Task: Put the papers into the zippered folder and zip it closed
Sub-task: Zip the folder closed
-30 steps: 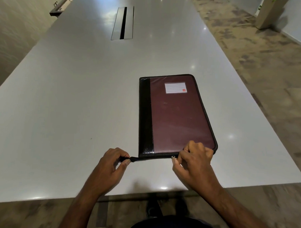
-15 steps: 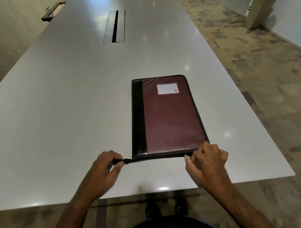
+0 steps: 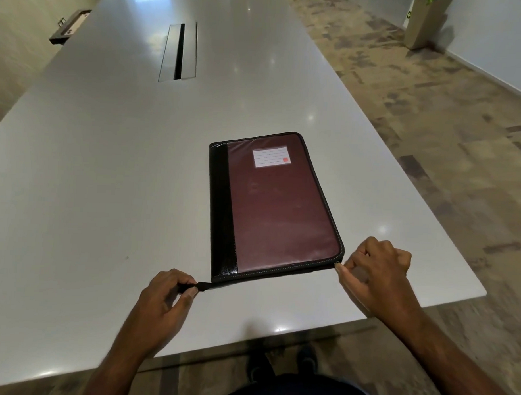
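A maroon zippered folder [image 3: 279, 209] with a black spine and a white label lies flat and closed on the white table [image 3: 107, 162], near its front edge. My left hand [image 3: 164, 297] pinches the black zipper end tab [image 3: 203, 286] at the folder's near left corner. My right hand [image 3: 375, 269] pinches the zipper pull [image 3: 338, 263] at the near right corner. No papers are visible.
A recessed cable slot [image 3: 179, 52] sits in the middle of the table farther away. A dark tray-like object [image 3: 68, 28] hangs off the far left edge. The table's right edge runs close past the folder, with patterned floor and a planter [image 3: 422, 22] beyond.
My right hand has drawn the zipper pull rightward along the folder's near edge to its right corner. The left hand keeps pinching the end tab.
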